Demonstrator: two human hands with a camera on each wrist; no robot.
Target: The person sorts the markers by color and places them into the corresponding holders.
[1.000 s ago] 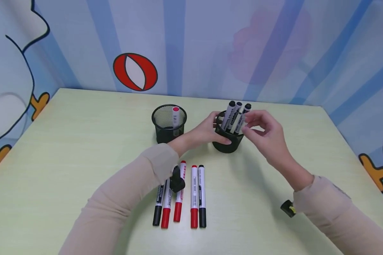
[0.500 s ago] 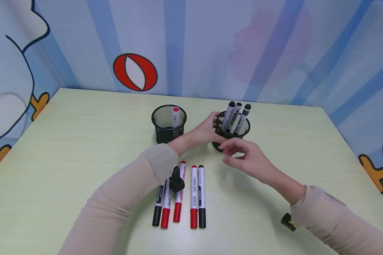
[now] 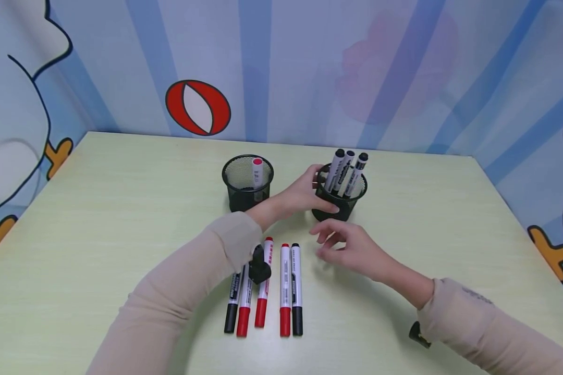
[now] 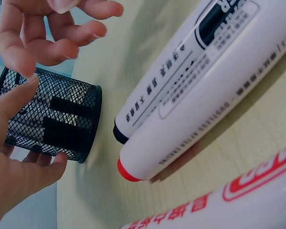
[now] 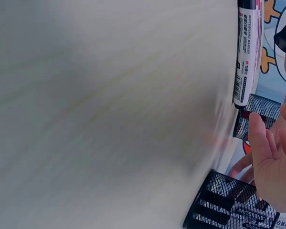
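My left hand (image 3: 302, 195) grips the right-hand black mesh pen cup (image 3: 349, 207), its thumb across the near side and its fingers mostly hidden behind. Several black-ended whiteboard markers (image 3: 355, 179) lean inside that cup. In the left wrist view the left hand (image 4: 19, 179) curls about the mesh cup (image 4: 71, 112). My right hand (image 3: 354, 249) hovers over the table in front of this cup, fingers loosely bent and holding nothing. Nearest to it lies a black-capped marker (image 3: 297, 286), with a red-capped marker (image 3: 285, 286) alongside.
A second mesh cup (image 3: 244, 200) stands to the left, with one red-ended marker (image 3: 258, 174) in it. Three more markers, two red (image 3: 261, 307) and one black (image 3: 231, 315), lie partly under the left forearm. A patterned wall backdrop (image 3: 300, 78) rises behind the table.
My right hand has let go of a marker in the right cup and drawn back down and left toward the markers on the table. The left hand keeps its grip on the cup.
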